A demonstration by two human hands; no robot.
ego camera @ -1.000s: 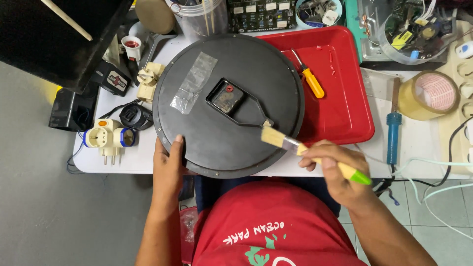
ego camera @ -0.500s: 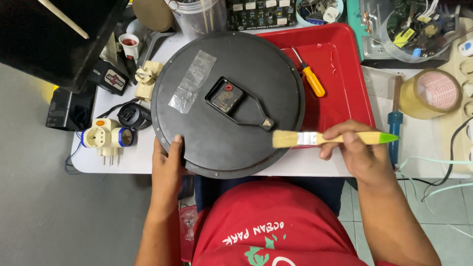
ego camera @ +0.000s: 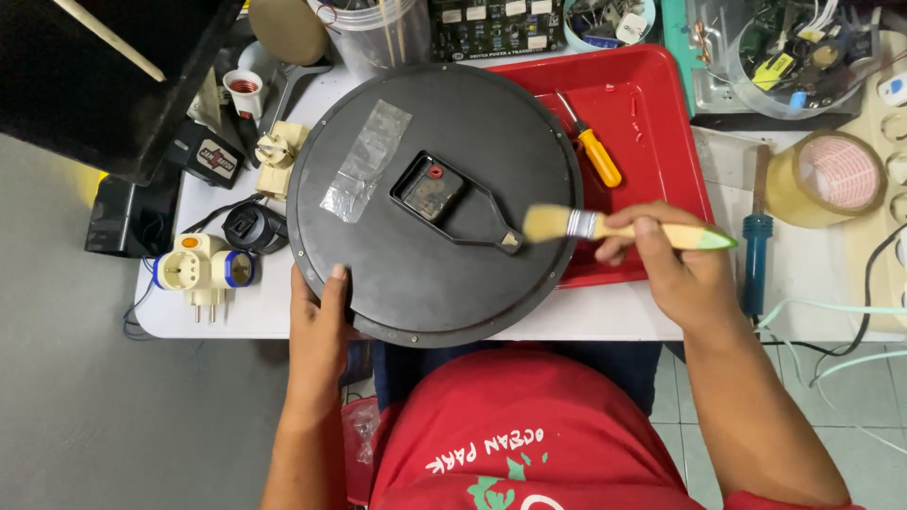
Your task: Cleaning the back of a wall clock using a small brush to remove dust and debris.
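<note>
A large round black clock lies face down on the white table, its movement box near the middle and a strip of clear tape on its back. My left hand grips the clock's lower left rim. My right hand holds a wooden paintbrush level, its bristles resting over the clock's right side, beside the tip of the black hanger plate.
A red tray with a yellow-handled screwdriver lies under the clock's right edge. A blue-handled tool and a tape roll sit to the right. Plug adapters and sockets sit at left, circuit boards and parts bins at the back.
My right hand has swung the brush from a slanted pose at the clock's lower right to level and lifted it slightly higher. The left hand has stayed on the rim.
</note>
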